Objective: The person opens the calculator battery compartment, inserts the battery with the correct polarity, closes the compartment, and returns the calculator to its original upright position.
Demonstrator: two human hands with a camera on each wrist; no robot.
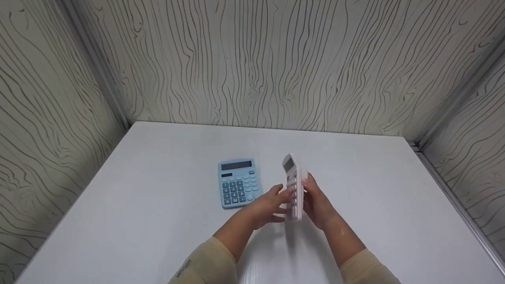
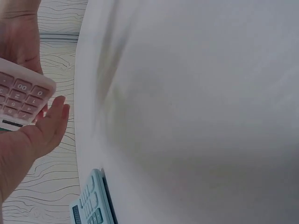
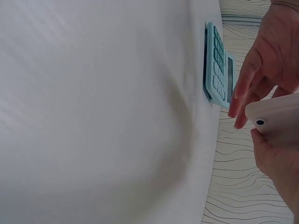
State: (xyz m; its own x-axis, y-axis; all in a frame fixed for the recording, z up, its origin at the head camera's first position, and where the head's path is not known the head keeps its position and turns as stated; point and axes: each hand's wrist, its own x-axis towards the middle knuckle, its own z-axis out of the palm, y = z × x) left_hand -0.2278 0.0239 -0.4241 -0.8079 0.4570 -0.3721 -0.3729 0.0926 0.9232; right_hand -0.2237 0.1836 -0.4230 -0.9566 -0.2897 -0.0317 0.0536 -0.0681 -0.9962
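A pale pink calculator [image 1: 294, 189] is held up on edge above the white table, its keys turned toward the left. My right hand [image 1: 318, 201] grips it from its back side, with the thumb near the edge. My left hand [image 1: 272, 207] is on the key side, fingers spread and fairly straight, one fingertip at the keys. The right wrist view shows the back of the pink calculator [image 3: 275, 119] with a dark round foot, and the left hand [image 3: 275, 51] beside it. Left of the hands, a blue calculator [image 1: 238, 183] lies face up, its lower right corner close by the left hand.
The white table [image 1: 158, 165] spreads under both hands, with shadows below them. Wood-grain patterned panels [image 1: 252, 67] stand behind it and at both sides, joined by grey metal strips [image 1: 92, 59] at the corners.
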